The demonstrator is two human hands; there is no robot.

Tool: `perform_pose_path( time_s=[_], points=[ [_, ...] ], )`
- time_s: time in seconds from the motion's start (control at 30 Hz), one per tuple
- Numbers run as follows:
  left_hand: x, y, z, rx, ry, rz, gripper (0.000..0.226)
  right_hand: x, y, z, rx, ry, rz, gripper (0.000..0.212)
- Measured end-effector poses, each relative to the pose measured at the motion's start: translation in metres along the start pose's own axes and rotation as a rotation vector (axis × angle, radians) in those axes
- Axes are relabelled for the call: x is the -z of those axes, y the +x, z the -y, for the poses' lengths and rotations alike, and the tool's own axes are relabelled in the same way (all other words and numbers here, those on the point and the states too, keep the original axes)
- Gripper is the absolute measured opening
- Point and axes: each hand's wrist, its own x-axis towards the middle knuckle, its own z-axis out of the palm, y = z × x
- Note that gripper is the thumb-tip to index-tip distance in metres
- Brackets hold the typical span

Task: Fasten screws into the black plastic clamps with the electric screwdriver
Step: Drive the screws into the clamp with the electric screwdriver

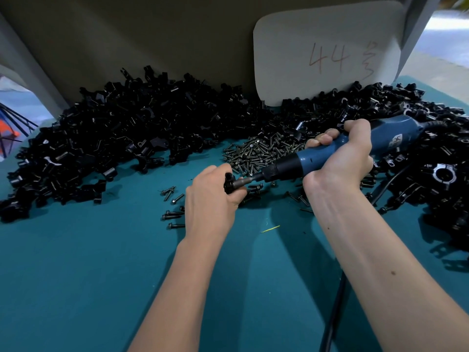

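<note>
Left hand grips one clamp; right hand grips one screwdriver

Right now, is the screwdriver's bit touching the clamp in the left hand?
Touching. In the head view the electric screwdriver bit runs straight into the black clamp gripped by the left hand, no gap visible.

Plastic, metal and matt cloth

The clamps are black plastic with glossy glints; the screws are dull grey metal. The screwdriver has a smooth blue plastic body, a black collar and a bright metal bit. The worktop looks matt teal, cloth-like. The card is pale matt paper.
</note>
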Motion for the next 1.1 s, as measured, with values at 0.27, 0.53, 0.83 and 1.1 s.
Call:
perform_pose_path(
  time_s=[0.27,0.53,0.83,1.1],
  points=[
    [0.001,-0.001,-0.001,0.033,-0.008,0.006,0.034,-0.007,-0.003,0.001,0.041,0.015,0.064,0.03],
    [0.002,-0.001,-0.002,0.09,-0.02,0.003,0.032,-0.009,-0.011,-0.002,0.095,0.022,0.128,0.018],
    [0.004,0.0,-0.001,0.065,-0.062,-0.034,0.032,0.0,-0.006,-0.006,0.003,0.047,-0.017,0.017],
    [0.002,0.0,0.001,0.048,0.053,-0.048,0.041,-0.003,-0.006,-0.003,0.022,0.015,-0.003,0.019]
  ],
)
